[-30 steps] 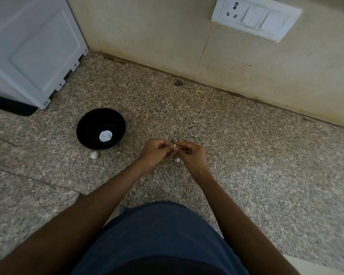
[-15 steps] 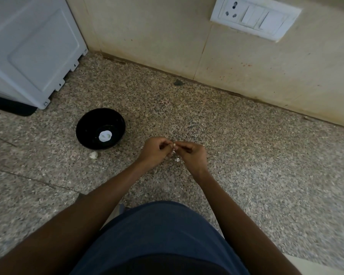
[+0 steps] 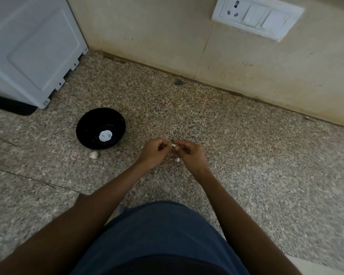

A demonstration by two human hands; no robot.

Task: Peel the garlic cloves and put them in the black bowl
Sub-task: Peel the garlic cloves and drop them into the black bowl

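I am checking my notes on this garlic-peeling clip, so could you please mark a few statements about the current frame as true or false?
1. Both hands pinch the same garlic clove. True: the left hand and right hand meet on it.
2. The black bowl is empty. False: pale peeled garlic lies in it.
3. The bowl sits to the left of the hands. True.
4. A white piece of garlic lies on the counter beside the bowl. True.
5. The switch plate is mounted on the counter. False: it is on the wall.
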